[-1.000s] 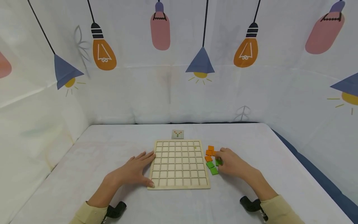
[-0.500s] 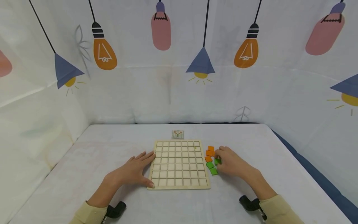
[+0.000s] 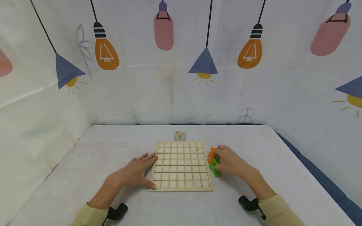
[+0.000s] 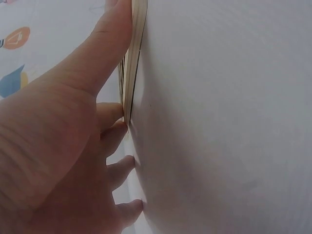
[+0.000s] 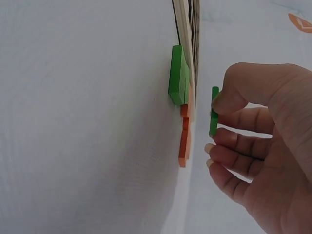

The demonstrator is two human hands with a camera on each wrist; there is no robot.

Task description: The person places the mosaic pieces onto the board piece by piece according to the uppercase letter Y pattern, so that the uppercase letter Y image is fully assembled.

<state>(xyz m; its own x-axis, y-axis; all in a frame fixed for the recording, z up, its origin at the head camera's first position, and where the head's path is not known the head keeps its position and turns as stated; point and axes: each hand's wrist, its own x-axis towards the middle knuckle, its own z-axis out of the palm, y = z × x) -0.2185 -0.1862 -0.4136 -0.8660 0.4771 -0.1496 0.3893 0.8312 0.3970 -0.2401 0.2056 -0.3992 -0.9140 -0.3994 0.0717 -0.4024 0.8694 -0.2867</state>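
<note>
Green tile (image 5: 214, 122) pinched in the right hand (image 3: 230, 160), edge-on to the right wrist camera and roughly parallel to the counter (image 3: 181, 207).
It is raised above the counter, just right of the gridded wooden board (image 3: 181, 189), near orange tiles (image 3: 210, 160) and other green tiles (image 3: 216, 173); its long axis, if any, is unclear. Since the earlier frames, the right hand has carried it towards the board, while the left hand (image 3: 134, 172) stays spread at the board's left edge. The tile is thin, bright and straight-edged.
</note>
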